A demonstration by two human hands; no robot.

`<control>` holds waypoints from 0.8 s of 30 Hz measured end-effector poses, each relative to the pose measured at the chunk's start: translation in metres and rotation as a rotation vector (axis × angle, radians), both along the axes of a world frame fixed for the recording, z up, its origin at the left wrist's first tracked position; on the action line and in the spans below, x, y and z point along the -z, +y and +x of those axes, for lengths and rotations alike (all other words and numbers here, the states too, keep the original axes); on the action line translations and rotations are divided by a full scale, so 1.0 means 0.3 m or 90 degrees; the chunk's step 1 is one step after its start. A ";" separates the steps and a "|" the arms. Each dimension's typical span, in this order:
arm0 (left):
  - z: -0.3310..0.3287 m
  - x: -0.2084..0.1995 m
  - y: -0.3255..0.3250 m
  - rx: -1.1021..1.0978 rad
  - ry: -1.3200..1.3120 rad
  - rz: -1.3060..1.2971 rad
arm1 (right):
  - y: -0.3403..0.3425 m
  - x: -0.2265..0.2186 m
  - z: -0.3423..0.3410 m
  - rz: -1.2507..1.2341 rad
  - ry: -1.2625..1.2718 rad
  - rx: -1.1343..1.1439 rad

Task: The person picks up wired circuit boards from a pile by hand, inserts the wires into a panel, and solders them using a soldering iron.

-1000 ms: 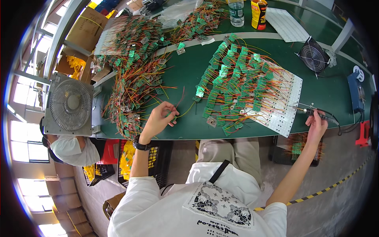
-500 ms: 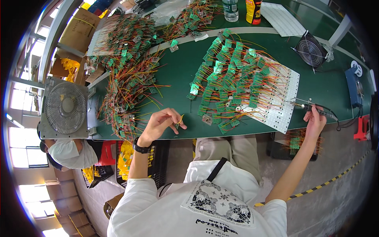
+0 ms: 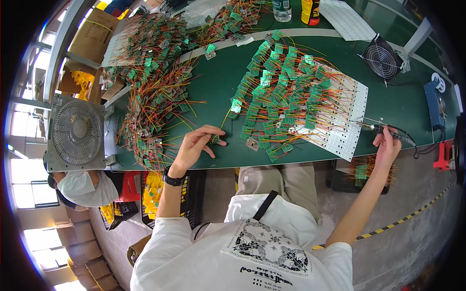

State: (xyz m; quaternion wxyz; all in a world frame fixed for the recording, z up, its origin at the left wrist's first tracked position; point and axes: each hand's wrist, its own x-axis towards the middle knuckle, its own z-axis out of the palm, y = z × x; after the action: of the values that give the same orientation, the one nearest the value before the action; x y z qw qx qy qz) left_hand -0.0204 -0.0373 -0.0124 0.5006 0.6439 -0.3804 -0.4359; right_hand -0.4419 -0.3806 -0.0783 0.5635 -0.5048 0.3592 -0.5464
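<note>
My left hand [image 3: 196,145] is at the near edge of the green table, its fingers pinched on a small green circuit board [image 3: 214,139]. A thin yellow wire rises from that board toward the rows of boards. In my right hand [image 3: 386,143] is a soldering iron [image 3: 376,127] with a thin guide rod above it and a dark cable behind. Its tip points left, over the right edge of a white perforated board [image 3: 347,111]. Rows of green circuit boards [image 3: 272,97] with red and yellow wires lie between my hands, partly on the perforated board.
A tangled heap of wired circuit boards [image 3: 150,111] lies left, beside a box fan [image 3: 77,131]. Toward the far right are a small black fan [image 3: 382,59] and a blue device with a white spool [image 3: 434,104]. A bottle [image 3: 282,10] stands at the back. Another person [image 3: 87,189] is at left.
My left hand has turned, and its fingers have shifted on the circuit board. The yellow wire now stretches up and away from the fingers. My right hand stays nearly still with the soldering iron.
</note>
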 end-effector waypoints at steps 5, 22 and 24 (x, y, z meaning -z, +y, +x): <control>-0.014 0.016 -0.014 0.057 -0.010 -0.025 | 0.006 -0.011 0.001 0.003 0.023 -0.005; -0.078 0.015 -0.052 -0.105 -0.313 -0.120 | 0.009 -0.015 0.009 -0.001 0.031 0.009; -0.066 0.033 -0.062 -0.119 -0.345 -0.145 | 0.012 -0.028 0.012 -0.002 0.035 0.008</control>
State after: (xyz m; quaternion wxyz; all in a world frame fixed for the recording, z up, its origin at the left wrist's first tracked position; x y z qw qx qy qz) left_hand -0.0403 -0.0558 -0.0222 0.4877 0.7086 -0.4857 -0.1555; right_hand -0.4384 -0.3771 -0.0699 0.5491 -0.5182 0.3773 -0.5363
